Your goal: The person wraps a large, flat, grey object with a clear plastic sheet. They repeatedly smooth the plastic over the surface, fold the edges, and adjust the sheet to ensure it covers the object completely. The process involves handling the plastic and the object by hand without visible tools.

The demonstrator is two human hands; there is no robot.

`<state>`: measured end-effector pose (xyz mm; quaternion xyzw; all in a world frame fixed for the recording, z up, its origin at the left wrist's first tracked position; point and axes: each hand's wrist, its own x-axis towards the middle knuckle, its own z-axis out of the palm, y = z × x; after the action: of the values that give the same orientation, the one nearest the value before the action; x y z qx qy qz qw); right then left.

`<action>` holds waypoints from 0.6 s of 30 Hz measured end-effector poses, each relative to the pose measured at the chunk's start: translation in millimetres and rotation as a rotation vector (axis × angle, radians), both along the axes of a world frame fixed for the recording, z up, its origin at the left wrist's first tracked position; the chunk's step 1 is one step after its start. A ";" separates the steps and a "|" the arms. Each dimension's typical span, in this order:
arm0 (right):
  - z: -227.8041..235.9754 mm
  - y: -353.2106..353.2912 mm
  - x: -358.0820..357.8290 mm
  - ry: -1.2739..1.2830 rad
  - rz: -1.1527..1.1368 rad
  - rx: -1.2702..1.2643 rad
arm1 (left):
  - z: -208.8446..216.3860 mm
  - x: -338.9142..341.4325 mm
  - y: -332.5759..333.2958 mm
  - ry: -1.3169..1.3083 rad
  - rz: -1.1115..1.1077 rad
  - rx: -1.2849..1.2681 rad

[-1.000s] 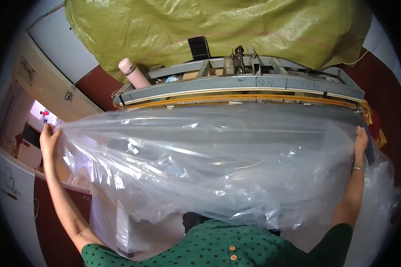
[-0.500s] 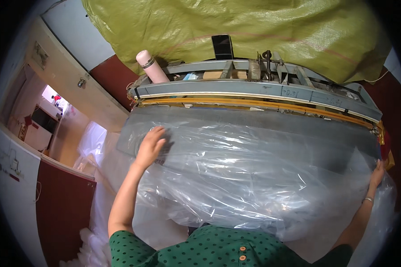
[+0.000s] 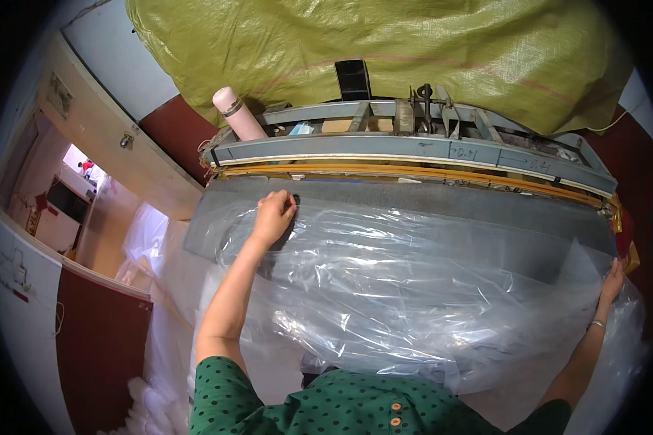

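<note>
A wide sheet of clear plastic film point(image 3: 384, 290) lies wrinkled over a dark grey work surface point(image 3: 428, 206) in front of me. My left hand point(image 3: 273, 217) is at the film's far edge, left of the middle. Its fingers are bent and drawn together on the film, the fingertips partly hidden. At the surface's right end, my right hand point(image 3: 612, 281) is closed on the film's side edge, the arm stretched out. Film hangs down beyond that hand and toward my body.
A grey metal frame point(image 3: 399, 147) with orange strips crosses behind the surface. On it are a pink flask point(image 3: 239, 116), a phone point(image 3: 352, 80) and a metal clamp point(image 3: 427, 109). A yellow-green tarp point(image 3: 384, 36) covers the back. Bunched film point(image 3: 156, 399) hangs left, near an open door point(image 3: 116, 123).
My left hand has moved right along the film's far edge and slightly away from me, and its spread fingers have drawn together. My right hand stays at the right edge. The view has shifted slightly.
</note>
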<state>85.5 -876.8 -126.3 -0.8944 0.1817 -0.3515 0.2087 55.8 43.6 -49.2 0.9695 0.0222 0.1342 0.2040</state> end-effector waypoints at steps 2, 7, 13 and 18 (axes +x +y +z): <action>-0.9 -6.1 -1.5 -0.017 0.018 0.058 | -0.4 2.6 -11.0 -0.044 -0.003 -0.016; -11.9 -24.8 -0.3 -0.044 0.059 0.126 | -6.3 2.6 -17.6 -0.119 0.011 0.030; -0.7 -47.3 -27.1 -0.192 0.109 0.660 | -11.3 9.0 -21.3 -0.247 0.016 0.008; 24.7 2.2 -43.1 -0.150 0.066 0.679 | 10.1 0.5 -22.1 -0.134 -0.034 0.157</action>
<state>42.4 -874.6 -101.6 -0.7512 0.2433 -0.3288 0.5181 56.3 21.5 -39.0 0.9716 -0.0185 0.1964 0.1309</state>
